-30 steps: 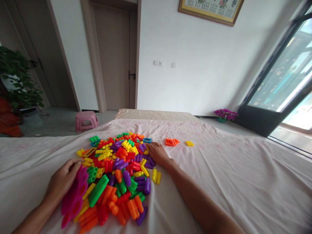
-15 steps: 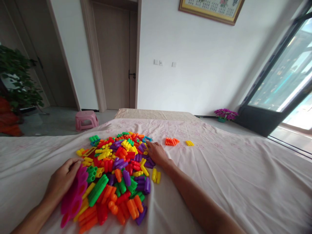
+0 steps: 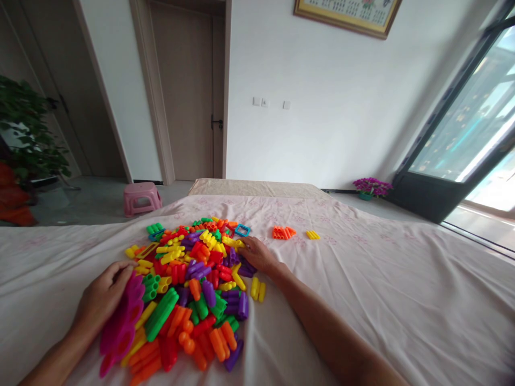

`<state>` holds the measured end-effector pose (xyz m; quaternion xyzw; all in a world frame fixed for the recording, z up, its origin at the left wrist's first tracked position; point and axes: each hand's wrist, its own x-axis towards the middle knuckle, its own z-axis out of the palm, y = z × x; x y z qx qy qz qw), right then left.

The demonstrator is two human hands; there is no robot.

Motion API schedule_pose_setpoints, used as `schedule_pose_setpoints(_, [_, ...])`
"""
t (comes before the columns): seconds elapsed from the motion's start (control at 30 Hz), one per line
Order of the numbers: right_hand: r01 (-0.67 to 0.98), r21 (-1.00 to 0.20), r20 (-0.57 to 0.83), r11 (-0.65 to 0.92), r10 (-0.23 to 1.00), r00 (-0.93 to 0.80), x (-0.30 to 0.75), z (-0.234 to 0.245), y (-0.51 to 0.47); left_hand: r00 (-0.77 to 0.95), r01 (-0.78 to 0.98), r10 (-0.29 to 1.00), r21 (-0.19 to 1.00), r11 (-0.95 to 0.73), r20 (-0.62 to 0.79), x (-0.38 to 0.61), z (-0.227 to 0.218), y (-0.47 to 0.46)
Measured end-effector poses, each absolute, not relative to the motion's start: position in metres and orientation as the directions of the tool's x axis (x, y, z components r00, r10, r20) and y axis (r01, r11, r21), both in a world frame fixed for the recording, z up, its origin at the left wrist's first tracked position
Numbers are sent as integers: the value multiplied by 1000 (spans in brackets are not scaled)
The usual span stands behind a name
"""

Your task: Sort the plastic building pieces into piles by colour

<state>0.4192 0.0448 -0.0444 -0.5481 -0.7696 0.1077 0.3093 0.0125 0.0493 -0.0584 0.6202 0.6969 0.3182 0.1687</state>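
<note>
A heap of bright plastic building blocks point(image 3: 161, 314) in red, orange, yellow, green and purple is piled on the cloth in front of me. My left hand point(image 3: 105, 289) is closed on the upper end of a flat magenta plastic piece point(image 3: 123, 321) with a scalloped edge, which leans along the heap's left side. At the heap's far right side, my right hand point(image 3: 259, 255) has its fingertips closed on the end of a yellow block point(image 3: 232, 242). Purple blocks point(image 3: 246, 268) lie under that hand, partly hidden. A yellow block pair point(image 3: 258, 289) rests by my right wrist.
An orange block group point(image 3: 284, 233) and a small yellow block point(image 3: 313, 235) lie apart on the pale floral cloth point(image 3: 382, 300). A blue square frame point(image 3: 242, 230) sits at the heap's far edge. Beyond the table are a pink stool point(image 3: 142, 198) and purple flowers point(image 3: 372, 186).
A yellow block now shows at my right fingertips, where purple blocks showed before. My right hand has shifted only slightly. The left hand and the magenta piece stay in place.
</note>
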Motion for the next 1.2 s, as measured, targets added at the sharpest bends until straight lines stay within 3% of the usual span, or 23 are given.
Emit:
schedule_pose_setpoints(0.17, [860, -405, 325, 310, 928, -182, 420, -41, 40, -171, 748, 975, 663, 33, 143, 11, -60, 50])
schedule_pose_setpoints(0.47, [833, -484, 346, 267, 933, -99, 424, -32, 31, -166, 729, 980, 683, 47, 110, 10, -61, 51])
schedule_pose_setpoints(0.73, [930, -352, 261, 105, 965, -11, 428, -30, 27, -179, 734, 978, 676, 59, 110, 10, -60, 50])
schedule_pose_setpoints(0.87, [958, -263, 234, 118, 971, -55, 433, -30, 26, -177, 734, 977, 678, 50, 119, 10, -62, 51])
schedule_pose_setpoints(0.97, [957, -267, 271, 116, 962, -41, 443, -29, 28, -173, 729, 977, 684, 40, 127, 10, -62, 51])
schedule_pose_setpoints(1.07, [944, -328, 356, 22, 929, 103, 465, -26, 33, -165, 724, 980, 689, 45, 109, 11, -60, 50])
schedule_pose_setpoints(1.2, [880, -414, 431, -235, 801, 416, 514, -22, 35, -169, 730, 979, 682, 46, 115, 12, -58, 49])
